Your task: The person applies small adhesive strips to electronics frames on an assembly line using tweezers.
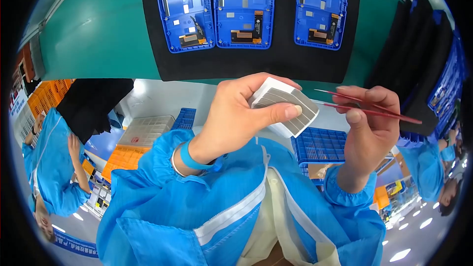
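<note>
Left grip [237, 112] partly covering sheets [278, 99], housings [244, 7] cropped

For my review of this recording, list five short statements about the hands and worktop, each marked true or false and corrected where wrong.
1. The right hand holds red tweezers. True.
2. The tweezers' tips are pressed together. False: they stand apart.
3. The left hand holds a blue casing. False: it holds a white-backed, grey-striped piece.
4. Three blue casings lie on the black mat. True.
5. The left wristband is red. False: blue.
</note>
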### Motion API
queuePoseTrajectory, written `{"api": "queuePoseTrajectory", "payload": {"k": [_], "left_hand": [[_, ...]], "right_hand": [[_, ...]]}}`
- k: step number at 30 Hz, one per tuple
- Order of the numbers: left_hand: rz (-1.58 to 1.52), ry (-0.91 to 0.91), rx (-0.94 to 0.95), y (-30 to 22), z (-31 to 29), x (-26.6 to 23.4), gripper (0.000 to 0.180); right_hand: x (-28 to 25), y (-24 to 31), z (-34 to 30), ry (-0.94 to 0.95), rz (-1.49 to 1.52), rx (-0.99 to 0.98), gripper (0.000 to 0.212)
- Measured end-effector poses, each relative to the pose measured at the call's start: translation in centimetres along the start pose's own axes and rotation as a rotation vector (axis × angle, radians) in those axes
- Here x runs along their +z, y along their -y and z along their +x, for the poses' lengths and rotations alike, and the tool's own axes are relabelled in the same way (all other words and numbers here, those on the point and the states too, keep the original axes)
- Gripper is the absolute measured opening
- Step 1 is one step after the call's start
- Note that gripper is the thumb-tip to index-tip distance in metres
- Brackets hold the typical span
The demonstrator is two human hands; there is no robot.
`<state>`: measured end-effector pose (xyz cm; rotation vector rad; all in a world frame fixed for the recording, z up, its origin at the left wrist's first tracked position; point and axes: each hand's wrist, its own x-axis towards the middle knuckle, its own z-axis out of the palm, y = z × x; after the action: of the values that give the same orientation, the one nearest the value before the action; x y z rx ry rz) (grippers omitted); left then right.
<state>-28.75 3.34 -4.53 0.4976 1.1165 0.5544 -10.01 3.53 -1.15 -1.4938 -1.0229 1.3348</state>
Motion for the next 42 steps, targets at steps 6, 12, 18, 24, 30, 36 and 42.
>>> {"api": "queuePoseTrajectory", "payload": {"k": [6, 12, 18, 24, 30, 36, 42], "left_hand": [[0.042, 0.008, -0.053, -0.2, 0.0, 0.0, 0.015], [0.064, 0.011, -0.022, -0.5, 0.0, 0.0, 0.015], [0.142, 0.010, 0.007, -0.3, 0.2, -0.2, 0.014], [0.171, 0.023, 0.012, -0.7, 0.6, -0.2, 0.013], [0.478, 0.098, 0.241, 0.3, 1.6, 0.2, 0.013], [0.918, 0.033, 0.676, 1.3, 3.6, 2.4, 0.018], [1.192, -0.031, 0.646, 2.3, 5.6, 2.5, 0.018]], "right_hand": [[0.6, 0.5, 0.9, -0.005, 0.076, 0.071, 0.031], [0.9, 0.5, 1.1, 0.051, 0.016, 0.140, 0.030], [0.9, 0.3, 1.0, 0.086, 0.041, 0.185, 0.027], [0.6, -0.7, 0.7, 0.065, 0.022, 0.116, 0.018], [0.0, -4.1, 2.4, -0.263, 0.189, -0.060, 0.012], [0.8, -7.9, 4.4, -0.416, 0.100, -0.232, 0.014], [2.0, -9.2, 5.5, -0.457, 0.066, -0.246, 0.019]]}}
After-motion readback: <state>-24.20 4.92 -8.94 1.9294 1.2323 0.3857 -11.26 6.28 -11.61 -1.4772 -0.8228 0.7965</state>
